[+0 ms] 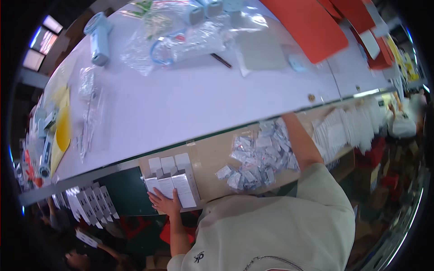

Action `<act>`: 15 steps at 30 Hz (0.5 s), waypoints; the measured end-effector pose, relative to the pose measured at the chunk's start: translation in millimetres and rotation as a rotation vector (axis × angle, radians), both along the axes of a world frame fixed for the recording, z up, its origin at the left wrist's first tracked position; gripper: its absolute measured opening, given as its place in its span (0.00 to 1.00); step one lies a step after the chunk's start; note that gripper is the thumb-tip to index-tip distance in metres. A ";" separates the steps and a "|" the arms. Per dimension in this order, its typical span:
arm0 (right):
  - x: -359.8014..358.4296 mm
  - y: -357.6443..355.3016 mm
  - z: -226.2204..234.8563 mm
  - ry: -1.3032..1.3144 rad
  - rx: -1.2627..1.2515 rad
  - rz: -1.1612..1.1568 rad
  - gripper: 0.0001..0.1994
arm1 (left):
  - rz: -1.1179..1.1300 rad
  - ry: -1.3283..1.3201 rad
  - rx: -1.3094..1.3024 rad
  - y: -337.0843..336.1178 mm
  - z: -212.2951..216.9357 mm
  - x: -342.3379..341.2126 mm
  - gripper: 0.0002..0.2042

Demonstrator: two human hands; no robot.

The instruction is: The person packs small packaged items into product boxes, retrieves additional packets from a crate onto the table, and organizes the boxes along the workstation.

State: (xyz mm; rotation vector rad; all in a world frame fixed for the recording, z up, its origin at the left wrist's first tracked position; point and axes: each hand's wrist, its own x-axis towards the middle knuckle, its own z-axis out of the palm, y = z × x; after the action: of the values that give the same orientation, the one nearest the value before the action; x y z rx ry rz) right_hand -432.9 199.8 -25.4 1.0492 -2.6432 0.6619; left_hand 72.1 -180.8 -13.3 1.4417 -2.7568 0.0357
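**Resting a hand at the foot of the white boxes**

Starting at the left, a row of small white cartons (86,203) is seen on the lower shelf. Next, the left hand (165,202) is laid flat with fingers spread, gripping nothing, its fingertips touching the near ends of the white boxes (174,178), which are stood in a tight cluster on the tan shelf (210,156) just beyond the hand. Further right, a heap of small clear packets (260,156) is spread out. The right forearm (300,144) is passed beside that heap; the right hand appears hidden under the white tabletop (181,99), so its state cannot be told.
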 end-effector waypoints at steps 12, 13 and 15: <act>-107.9 446.1 -118.1 -0.108 -0.113 0.548 0.23 | 0.006 -0.079 0.192 1.0 19.1 -18.5 0.54; -129.7 444.8 -125.8 -0.116 -0.102 0.571 0.23 | 0.056 -0.079 0.184 6.5 21.2 -12.8 0.54; -141.5 449.2 -142.3 -0.133 -0.079 0.548 0.23 | 0.069 -0.095 0.206 5.5 25.4 -14.4 0.54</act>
State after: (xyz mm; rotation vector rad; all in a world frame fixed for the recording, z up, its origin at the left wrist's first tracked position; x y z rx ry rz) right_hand -574.4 649.0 -167.7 1.7808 -2.4040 0.9569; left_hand 57.7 -175.3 12.1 1.6230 -2.8574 -0.1880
